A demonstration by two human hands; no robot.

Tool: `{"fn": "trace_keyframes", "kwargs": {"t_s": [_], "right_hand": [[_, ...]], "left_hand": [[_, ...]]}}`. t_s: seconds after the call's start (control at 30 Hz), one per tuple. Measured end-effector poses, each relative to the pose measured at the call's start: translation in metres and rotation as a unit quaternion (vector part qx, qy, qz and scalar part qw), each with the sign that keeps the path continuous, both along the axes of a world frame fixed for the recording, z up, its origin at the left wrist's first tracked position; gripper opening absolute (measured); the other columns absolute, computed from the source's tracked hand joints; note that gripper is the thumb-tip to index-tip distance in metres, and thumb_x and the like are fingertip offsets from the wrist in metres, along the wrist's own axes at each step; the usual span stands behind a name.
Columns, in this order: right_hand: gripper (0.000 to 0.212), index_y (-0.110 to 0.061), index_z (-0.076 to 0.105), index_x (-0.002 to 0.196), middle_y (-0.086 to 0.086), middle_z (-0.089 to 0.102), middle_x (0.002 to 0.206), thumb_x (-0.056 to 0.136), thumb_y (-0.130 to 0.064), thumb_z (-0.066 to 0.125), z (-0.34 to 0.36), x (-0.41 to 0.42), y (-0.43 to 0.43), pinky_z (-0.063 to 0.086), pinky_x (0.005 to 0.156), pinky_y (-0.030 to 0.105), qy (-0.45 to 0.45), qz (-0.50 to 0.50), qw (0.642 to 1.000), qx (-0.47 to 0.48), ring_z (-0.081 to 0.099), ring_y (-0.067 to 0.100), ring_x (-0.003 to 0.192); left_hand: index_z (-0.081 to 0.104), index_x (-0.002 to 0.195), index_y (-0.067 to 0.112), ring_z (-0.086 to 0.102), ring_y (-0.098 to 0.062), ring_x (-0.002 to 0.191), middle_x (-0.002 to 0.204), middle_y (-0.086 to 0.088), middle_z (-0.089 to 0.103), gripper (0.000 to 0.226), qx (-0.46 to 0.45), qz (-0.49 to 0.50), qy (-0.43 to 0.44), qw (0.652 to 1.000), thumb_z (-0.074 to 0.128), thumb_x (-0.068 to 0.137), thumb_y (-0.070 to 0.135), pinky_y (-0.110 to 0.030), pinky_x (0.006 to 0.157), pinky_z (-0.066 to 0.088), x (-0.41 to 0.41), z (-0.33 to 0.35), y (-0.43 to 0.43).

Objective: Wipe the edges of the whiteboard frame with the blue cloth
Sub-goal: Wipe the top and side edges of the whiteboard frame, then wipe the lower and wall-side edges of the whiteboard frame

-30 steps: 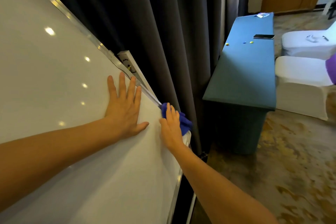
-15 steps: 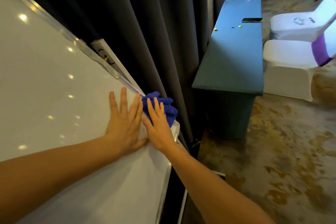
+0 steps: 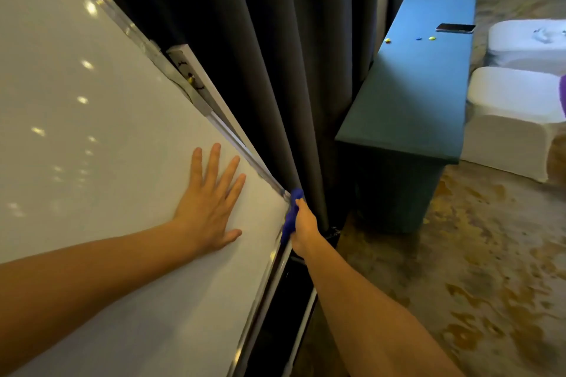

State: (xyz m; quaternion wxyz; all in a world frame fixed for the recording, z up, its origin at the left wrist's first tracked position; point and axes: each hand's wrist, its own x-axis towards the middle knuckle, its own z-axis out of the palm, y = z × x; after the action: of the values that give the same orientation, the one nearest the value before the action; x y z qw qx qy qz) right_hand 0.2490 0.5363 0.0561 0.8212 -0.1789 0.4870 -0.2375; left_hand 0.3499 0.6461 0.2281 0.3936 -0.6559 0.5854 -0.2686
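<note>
Dark curtain (image 3: 275, 70) crowds the frame edge (image 3: 263, 281) where right hand (image 3: 303, 228) presses blue cloth (image 3: 291, 214).

Left hand (image 3: 208, 208) flat, fingers (image 3: 214, 162) spread; right hand (image 3: 303, 228) fisted, arm outstretched

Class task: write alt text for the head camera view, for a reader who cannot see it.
A person's right hand presses a blue cloth against the silver metal frame at a white whiteboard's corner, while the left hand lies flat on the board. Dark grey curtains hang behind.
</note>
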Motion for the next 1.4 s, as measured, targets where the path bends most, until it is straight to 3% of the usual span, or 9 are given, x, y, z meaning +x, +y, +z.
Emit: {"fn": "trace_keyframes", "kwargs": {"t_s": [0.07, 0.2, 0.43, 0.57, 0.7, 0.9, 1.1, 1.27, 1.4], "right_hand": [[0.054, -0.01, 0.057, 0.124, 0.011, 0.067, 0.109, 0.096, -0.055, 0.048, -0.009, -0.007, 0.013, 0.049, 0.097, 0.049, -0.031, -0.012, 0.998, 0.056, 0.062, 0.032, 0.099], [0.059, -0.017, 0.07, 0.115, 0.014, 0.076, 0.104, 0.092, -0.062, 0.041, -0.02, -0.016, 0.035, 0.06, 0.068, 0.042, -0.111, -0.003, 0.989, 0.099, 0.072, 0.035, 0.088], [0.077, -0.018, 0.071, 0.11, 0.017, 0.076, 0.098, 0.082, -0.081, 0.039, -0.013, -0.053, 0.022, 0.056, 0.067, 0.045, -0.067, -0.005, 0.982, 0.174, 0.068, 0.038, 0.098], [0.082, -0.021, 0.068, 0.114, 0.014, 0.072, 0.112, 0.076, -0.086, 0.039, -0.009, -0.069, 0.009, 0.054, 0.081, 0.053, -0.021, 0.01, 0.98, 0.196, 0.065, 0.04, 0.102], [0.081, -0.023, 0.065, 0.114, 0.009, 0.066, 0.114, 0.07, -0.088, 0.044, -0.007, -0.087, -0.009, 0.047, 0.094, 0.049, 0.062, 0.049, 0.965, 0.25, 0.06, 0.036, 0.102], [0.079, -0.024, 0.07, 0.121, 0.011, 0.068, 0.124, 0.068, -0.08, 0.053, 0.0, -0.145, -0.04, 0.044, 0.103, 0.053, -0.023, 0.174, 0.944, 0.28, 0.061, 0.037, 0.117], [0.084, -0.017, 0.058, 0.131, 0.017, 0.059, 0.132, 0.078, -0.079, 0.039, 0.012, -0.171, -0.082, 0.033, 0.109, 0.053, -0.037, 0.228, 0.923, 0.307, 0.052, 0.039, 0.121], [0.089, -0.018, 0.048, 0.139, 0.018, 0.054, 0.133, 0.077, -0.08, 0.04, 0.023, -0.166, -0.102, 0.027, 0.113, 0.057, -0.024, 0.24, 0.917, 0.318, 0.048, 0.042, 0.121], [0.091, -0.018, 0.036, 0.148, 0.02, 0.042, 0.145, 0.079, -0.077, 0.045, 0.03, -0.162, -0.11, 0.022, 0.115, 0.062, -0.007, 0.259, 0.92, 0.294, 0.038, 0.046, 0.132]], "left_hand": [[-0.015, 0.152, 0.015, -0.031, -0.062, 0.131, 0.156, -0.027, -0.025, 0.105, 0.0, -0.005, -0.002, 1.0, 0.014, 0.078, 0.084, -0.076, 0.104, -0.015, 0.001, 0.001, 0.002], [-0.012, 0.153, 0.015, -0.029, -0.062, 0.132, 0.157, -0.027, -0.022, 0.104, -0.005, -0.018, 0.002, 1.0, 0.014, 0.079, 0.083, -0.076, 0.105, -0.014, -0.008, 0.001, 0.0], [-0.009, 0.154, 0.015, -0.024, -0.063, 0.134, 0.159, -0.026, -0.014, 0.105, -0.01, -0.052, 0.019, 0.998, 0.011, 0.076, 0.084, -0.077, 0.105, -0.011, -0.035, -0.003, -0.01], [-0.004, 0.154, 0.017, -0.022, -0.063, 0.135, 0.16, -0.025, -0.01, 0.104, -0.02, -0.062, 0.02, 0.998, 0.008, 0.075, 0.083, -0.077, 0.106, -0.008, -0.046, -0.009, -0.019], [0.003, 0.155, 0.016, -0.018, -0.059, 0.139, 0.161, -0.024, -0.006, 0.1, -0.03, -0.054, 0.056, 0.996, 0.015, 0.079, 0.08, -0.074, 0.109, 0.0, -0.055, -0.009, -0.026], [0.014, 0.155, 0.019, -0.012, -0.051, 0.144, 0.163, -0.016, -0.001, 0.09, -0.033, -0.008, 0.121, 0.992, 0.033, 0.085, 0.072, -0.071, 0.112, -0.002, -0.099, -0.005, -0.034], [0.019, 0.153, 0.024, -0.016, -0.051, 0.143, 0.164, -0.014, -0.001, 0.078, -0.027, 0.125, 0.105, 0.986, 0.041, 0.088, 0.061, -0.07, 0.112, 0.0, -0.161, 0.003, -0.047], [0.042, 0.141, 0.016, 0.007, -0.047, 0.146, 0.161, -0.021, 0.013, 0.061, -0.136, 0.268, 0.24, 0.923, 0.049, 0.089, 0.046, -0.061, 0.116, 0.014, -0.228, -0.027, -0.035], [0.065, 0.112, 0.013, 0.054, -0.036, 0.116, 0.13, -0.013, 0.058, 0.029, -0.35, 0.339, 0.387, 0.783, 0.057, 0.09, 0.029, -0.045, 0.092, 0.046, -0.289, -0.073, 0.002]]}}
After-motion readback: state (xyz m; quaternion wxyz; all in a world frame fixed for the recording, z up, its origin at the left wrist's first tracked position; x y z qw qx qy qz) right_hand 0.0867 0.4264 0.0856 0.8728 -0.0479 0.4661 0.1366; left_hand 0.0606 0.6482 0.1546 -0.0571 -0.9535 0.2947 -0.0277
